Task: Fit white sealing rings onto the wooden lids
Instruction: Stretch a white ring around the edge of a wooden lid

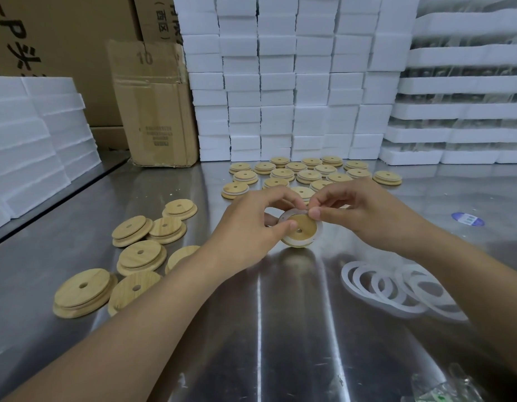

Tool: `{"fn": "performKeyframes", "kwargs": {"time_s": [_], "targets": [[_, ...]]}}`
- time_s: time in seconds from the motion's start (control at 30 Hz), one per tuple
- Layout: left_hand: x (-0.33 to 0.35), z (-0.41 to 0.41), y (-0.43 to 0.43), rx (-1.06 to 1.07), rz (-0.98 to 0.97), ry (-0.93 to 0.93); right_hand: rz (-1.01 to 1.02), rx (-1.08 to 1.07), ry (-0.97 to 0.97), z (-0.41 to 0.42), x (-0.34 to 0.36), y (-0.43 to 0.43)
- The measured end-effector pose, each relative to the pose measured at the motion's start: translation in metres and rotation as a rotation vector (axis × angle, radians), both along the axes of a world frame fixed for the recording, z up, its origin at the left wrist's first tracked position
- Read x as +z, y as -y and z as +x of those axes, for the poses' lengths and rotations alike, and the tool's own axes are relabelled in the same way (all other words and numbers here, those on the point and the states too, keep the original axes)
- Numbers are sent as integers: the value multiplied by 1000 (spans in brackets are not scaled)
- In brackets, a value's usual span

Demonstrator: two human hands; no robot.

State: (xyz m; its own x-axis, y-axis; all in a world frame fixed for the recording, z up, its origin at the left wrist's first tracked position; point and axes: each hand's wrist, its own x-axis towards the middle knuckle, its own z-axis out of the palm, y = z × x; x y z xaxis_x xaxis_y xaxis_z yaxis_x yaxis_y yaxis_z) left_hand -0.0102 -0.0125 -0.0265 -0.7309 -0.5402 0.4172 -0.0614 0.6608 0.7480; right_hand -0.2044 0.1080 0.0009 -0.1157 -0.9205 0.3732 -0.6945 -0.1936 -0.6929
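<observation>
Now, on our left the bare wooden lids (140,256) lie in a loose heap on the steel table (251,343). Our left hand (248,227) curls round the held lid (305,237), thumb pressed on its face and fingers behind, keeping it tilted just above the table. The white ring (319,230) sits round the lid's raised step, and our right hand (358,210) pinches its upper edge between thumb and forefinger. Whether that edge is fully seated we cannot quite tell, since the fingertips cover it. Further right the spare rings (396,285) lie overlapping. The risk from here, as we judge it, is a ring seated on one side only: pull too hard and the far side may pop off the step, or the soft ring may twist. A slack left grip could also let the lid slip.
</observation>
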Motion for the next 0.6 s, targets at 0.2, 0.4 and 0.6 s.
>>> {"fn": "performKeyframes", "kwargs": {"time_s": [0.2,0.4,0.6], "targets": [[0,0,1,-12,-14,-2,13,30,63,-4,-1,-1],[2,2,-1,-9,10,7,0,1,61,-4,-3,1],[3,3,-1,7,-9,21,2,-29,61,-3,-4,2]]}}
